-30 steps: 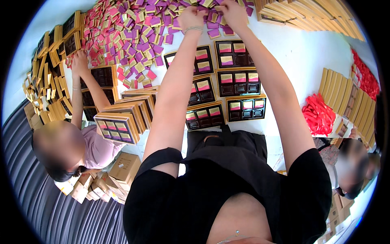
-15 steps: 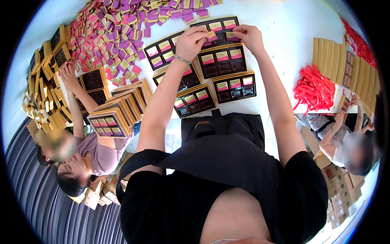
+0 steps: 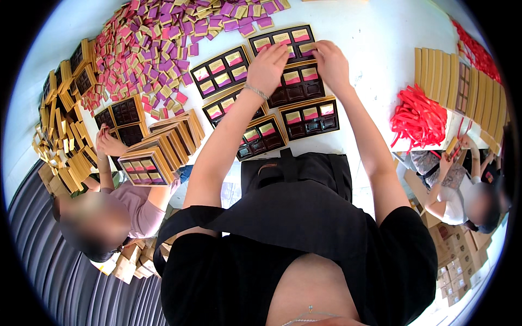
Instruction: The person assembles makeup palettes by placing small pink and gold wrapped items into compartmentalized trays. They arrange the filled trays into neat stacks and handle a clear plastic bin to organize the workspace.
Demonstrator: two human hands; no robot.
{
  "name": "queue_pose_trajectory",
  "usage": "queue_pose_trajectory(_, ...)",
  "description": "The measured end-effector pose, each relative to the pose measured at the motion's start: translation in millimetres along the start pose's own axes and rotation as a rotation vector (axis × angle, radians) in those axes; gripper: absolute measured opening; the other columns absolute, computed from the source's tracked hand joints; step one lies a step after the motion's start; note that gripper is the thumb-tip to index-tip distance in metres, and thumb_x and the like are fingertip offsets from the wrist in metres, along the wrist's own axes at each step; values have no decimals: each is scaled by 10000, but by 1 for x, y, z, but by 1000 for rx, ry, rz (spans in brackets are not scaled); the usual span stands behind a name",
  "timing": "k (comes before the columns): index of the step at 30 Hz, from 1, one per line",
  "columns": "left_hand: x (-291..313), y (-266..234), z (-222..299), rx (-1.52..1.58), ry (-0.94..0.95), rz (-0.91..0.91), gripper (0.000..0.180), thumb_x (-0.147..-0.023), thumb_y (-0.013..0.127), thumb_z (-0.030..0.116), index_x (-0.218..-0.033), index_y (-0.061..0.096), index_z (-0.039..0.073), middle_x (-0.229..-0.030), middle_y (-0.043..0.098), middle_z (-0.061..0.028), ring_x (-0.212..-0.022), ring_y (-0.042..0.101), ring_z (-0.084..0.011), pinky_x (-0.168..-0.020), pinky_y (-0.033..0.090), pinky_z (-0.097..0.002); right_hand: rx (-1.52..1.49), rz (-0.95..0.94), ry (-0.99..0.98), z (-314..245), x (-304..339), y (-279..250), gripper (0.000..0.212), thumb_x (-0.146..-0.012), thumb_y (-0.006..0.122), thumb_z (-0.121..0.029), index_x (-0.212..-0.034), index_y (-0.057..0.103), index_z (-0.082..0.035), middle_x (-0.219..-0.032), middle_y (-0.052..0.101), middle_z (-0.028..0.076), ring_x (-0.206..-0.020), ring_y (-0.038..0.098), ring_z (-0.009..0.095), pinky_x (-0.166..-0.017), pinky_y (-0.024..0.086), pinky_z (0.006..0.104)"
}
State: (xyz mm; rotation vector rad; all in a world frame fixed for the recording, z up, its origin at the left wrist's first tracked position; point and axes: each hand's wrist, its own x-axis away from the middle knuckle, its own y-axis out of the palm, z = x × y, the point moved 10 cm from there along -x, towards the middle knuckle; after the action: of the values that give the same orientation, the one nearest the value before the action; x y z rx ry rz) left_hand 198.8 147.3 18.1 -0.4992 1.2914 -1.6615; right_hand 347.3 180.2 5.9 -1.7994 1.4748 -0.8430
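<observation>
My left hand [image 3: 267, 69] lies over the near row of the far right tray [image 3: 280, 28], fingers stretched out and close together. Its fingertips touch a small purple-and-gold wrapped piece [image 3: 291, 52] in the middle compartment and hide the left one. At that tray's right edge is my right hand [image 3: 333, 64], fingers bent, with the tips by another purple piece [image 3: 306, 49]; I see nothing lifted in them. Pink-and-gold pieces [image 3: 282, 38] line the tray's far row. Nearer me, a dark tray [image 3: 296, 93] has pieces in its far row and bare near compartments; my left hand partly covers it.
Several more trays [image 3: 311, 126] stand close by. Loose wrapped pieces [image 3: 157, 49] spread over the far left. Stacked gold-edged boxes [image 3: 163, 142] stand left, beside a co-worker's hand [image 3: 110, 144]. Red ribbons [image 3: 417, 117] and a row of boxes [image 3: 435, 76] lie right, near another person.
My left hand has come down onto the tray; the piece it pinched now sits in the near middle compartment. My right hand has shifted slightly. The left co-worker's hand has moved nearer.
</observation>
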Motion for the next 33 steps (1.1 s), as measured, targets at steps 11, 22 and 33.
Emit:
queue_pose_trajectory(11, 18, 34, 18, -174, -110, -302, 639, -902, 544, 456, -1398, 441, 67, -1523, 333, -29, -1401, 312, -154, -1012, 213, -743, 537, -81, -256, -30, 39, 35, 640, -895, 557, -450, -1398, 455, -67, -1502, 373, 36, -1425, 269, 215, -1099, 140, 654)
queue_pose_trajectory(22, -16, -45, -130, 6, -574, 264, 207, -785, 678, 135, -986, 678, 82, -1088, 651, -124, -993, 624, -294, -852, 493, -478, 40, 275, -398, -75, -74, 17, 209, -831, 638, -160, -1021, 660, -76, -996, 648, 96, -930, 613, 286, -808, 505, 415)
queue_pose_trajectory(33, -50, -26, -217, 289, -633, 234, 265, -799, 666, 209, -986, 639, 23, -924, 642, -162, -911, 627, -338, -778, 498, -408, 447, 355, -361, -96, -166, 112, 362, -830, 589, -163, -1162, 554, -23, -1207, 565, 224, -1122, 543, 387, -908, 475, 475)
